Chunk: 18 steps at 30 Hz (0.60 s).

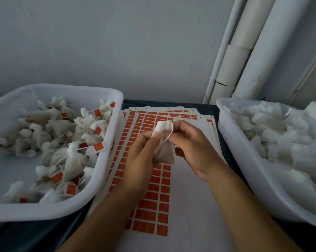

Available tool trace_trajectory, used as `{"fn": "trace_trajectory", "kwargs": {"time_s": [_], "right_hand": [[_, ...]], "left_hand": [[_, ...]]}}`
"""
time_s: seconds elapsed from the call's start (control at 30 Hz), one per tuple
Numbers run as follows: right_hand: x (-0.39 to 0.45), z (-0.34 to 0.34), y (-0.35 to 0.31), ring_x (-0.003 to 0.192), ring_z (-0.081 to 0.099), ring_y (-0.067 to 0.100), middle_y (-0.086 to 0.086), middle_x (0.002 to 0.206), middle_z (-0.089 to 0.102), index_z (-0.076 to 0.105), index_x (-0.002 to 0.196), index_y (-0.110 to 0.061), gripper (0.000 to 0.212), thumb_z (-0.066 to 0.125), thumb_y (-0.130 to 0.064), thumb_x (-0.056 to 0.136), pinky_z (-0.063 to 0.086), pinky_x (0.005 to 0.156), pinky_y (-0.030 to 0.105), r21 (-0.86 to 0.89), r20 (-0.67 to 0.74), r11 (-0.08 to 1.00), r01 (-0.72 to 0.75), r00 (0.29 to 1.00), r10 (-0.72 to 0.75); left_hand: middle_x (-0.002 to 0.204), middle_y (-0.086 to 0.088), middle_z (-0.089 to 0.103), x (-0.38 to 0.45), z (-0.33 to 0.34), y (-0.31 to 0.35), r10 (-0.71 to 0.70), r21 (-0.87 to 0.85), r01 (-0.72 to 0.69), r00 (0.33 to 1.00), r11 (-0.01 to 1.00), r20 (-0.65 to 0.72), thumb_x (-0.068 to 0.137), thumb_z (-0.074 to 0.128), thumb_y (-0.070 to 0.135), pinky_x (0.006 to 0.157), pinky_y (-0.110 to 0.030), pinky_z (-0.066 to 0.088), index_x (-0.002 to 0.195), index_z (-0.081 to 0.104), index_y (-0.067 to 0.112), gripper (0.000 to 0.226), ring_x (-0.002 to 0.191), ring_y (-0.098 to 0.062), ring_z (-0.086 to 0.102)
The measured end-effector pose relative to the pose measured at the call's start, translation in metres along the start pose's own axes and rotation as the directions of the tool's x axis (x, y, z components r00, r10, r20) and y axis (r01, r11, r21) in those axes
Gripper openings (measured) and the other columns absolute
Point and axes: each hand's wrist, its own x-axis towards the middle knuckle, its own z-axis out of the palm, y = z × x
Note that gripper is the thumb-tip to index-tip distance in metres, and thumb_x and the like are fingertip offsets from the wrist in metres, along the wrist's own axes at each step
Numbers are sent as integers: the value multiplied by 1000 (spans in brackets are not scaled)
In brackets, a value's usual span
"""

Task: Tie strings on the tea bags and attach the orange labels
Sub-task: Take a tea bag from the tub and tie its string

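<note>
The likeliest slip, as I judge it, is the gathered neck of the tea bag (164, 151) springing open before the string (169, 135) is drawn tight; the loop looks slack and arches loosely beside the ruffled top, so a small loss of pinch would let it slide off; a hard tug could also tear the thin filter cloth or spill the contents, though whether the knot is begun I cannot tell.

The left hand (137, 160) pinches the bag just below its ruffle, fingers curled round the neck; the right hand (193, 148) grasps the string's loop between thumb and curled fingers, close against the bag's top.

The bag is held above the sheets of orange labels (153, 202), over their middle, touching none of them; it is a small pouch, white and crumpled at the top, greyish and translucent in its fuller lower body, hanging slightly tilted; it bears no label yet.

Left of the sheets sits a white tub (106, 160) holding tied bags with orange tags; right of the sheets sits another white tub (231, 151) heaped with plain white bags.
</note>
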Motion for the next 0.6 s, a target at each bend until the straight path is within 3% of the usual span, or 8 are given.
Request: {"fn": "trace_trajectory", "kwargs": {"time_s": [0.1, 0.2, 0.3, 0.43, 0.6], "right_hand": [[0, -7, 12, 101, 68, 3, -17, 106, 72, 64, 109, -32, 10, 66, -31, 99, 62, 87, 30, -80, -29, 996, 31, 999, -33], [-3, -13, 23, 104, 68, 3, -20, 111, 69, 60, 118, -40, 25, 69, -30, 97, 63, 86, 31, -45, -72, 998, 54, 996, -57], [-8, -17, 27, 101, 65, -2, -27, 110, 66, 59, 120, -46, 30, 69, -31, 97, 57, 77, 14, -202, -88, 957, 207, 970, -228], [-10, -17, 30, 100, 65, 0, -23, 106, 68, 69, 110, -28, 13, 68, -29, 97, 53, 75, 10, -275, -136, 913, 300, 928, -346], [-11, -16, 29, 99, 64, 2, -21, 103, 66, 67, 102, -24, 5, 66, -27, 99, 53, 76, 12, -282, -145, 912, 297, 927, -346]], "left_hand": [[98, 11, 74, 0, 1, -6, -40, 87, 43, 999, 995, -31, 86, 64, 59, 74, -31, 63, 100, 69, 34, 30, 91, -14, 73], [93, 14, 74, 0, 0, -11, -79, 160, 92, 993, 983, -87, 95, 62, 49, 71, -30, 63, 101, 69, 35, 16, 87, -14, 73], [92, 9, 76, 1, 0, -15, -128, 174, 144, 987, 974, -102, 98, 59, 46, 73, -36, 64, 101, 69, 35, 16, 85, -18, 75], [89, 7, 75, 1, 0, -15, -149, 197, 165, 984, 966, -93, 99, 58, 43, 69, -34, 64, 98, 68, 34, 14, 80, -18, 75], [91, 5, 74, 0, 1, -15, -158, 236, 171, 985, 957, -73, 100, 57, 43, 66, -30, 63, 101, 67, 34, 13, 82, -19, 74]]}}
